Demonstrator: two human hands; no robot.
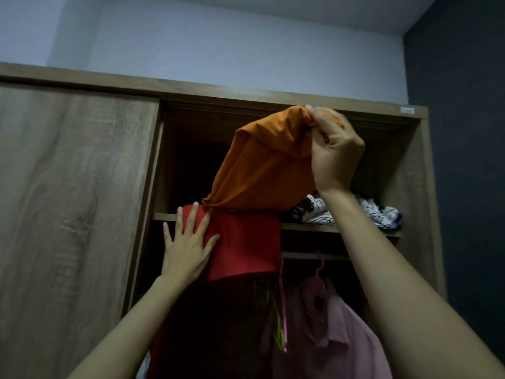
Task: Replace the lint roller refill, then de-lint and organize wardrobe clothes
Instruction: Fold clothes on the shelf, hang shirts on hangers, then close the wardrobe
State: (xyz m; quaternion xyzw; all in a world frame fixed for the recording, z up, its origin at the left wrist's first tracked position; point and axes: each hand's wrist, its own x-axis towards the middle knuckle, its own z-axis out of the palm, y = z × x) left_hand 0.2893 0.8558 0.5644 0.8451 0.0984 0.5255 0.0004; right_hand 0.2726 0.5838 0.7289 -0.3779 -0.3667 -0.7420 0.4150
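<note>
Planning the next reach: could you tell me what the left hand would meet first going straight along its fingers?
Probably the orange cloth, whose lower corner hangs just above the left hand; depth is unclear.

Right hand (pixel 334 151) grips orange cloth (pixel 262 165); left hand (pixel 188 242) presses red cloth (pixel 246 242).

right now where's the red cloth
Centre of the head view: the red cloth hangs over the shelf edge, under the orange cloth, left hand flat on its left side.

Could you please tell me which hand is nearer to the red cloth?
Left. The left hand rests flat on the red cloth; the right hand grips the orange cloth above it.
</note>
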